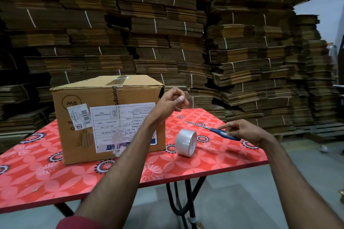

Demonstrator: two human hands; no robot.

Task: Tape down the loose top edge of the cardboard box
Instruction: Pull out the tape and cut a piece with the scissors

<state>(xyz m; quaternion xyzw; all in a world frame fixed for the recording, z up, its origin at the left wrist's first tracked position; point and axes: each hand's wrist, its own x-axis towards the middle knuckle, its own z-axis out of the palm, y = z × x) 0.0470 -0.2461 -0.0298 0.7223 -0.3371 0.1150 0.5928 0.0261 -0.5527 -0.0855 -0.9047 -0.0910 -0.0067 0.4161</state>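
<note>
Tape [185, 143], light and clingy, stands on the tabletop [214, 161] beside the stiff box [108, 117]; left hand [170, 101] seemingly pinches a clear cut strip by its end, while right hand [245, 131] holds scissors [214, 129].

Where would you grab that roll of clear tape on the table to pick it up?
The tape roll stands on its edge on the red table, open core facing right. Probably best to come from above and pinch across its width, fingers on the two flat faces, or hook a finger through the core.
</note>
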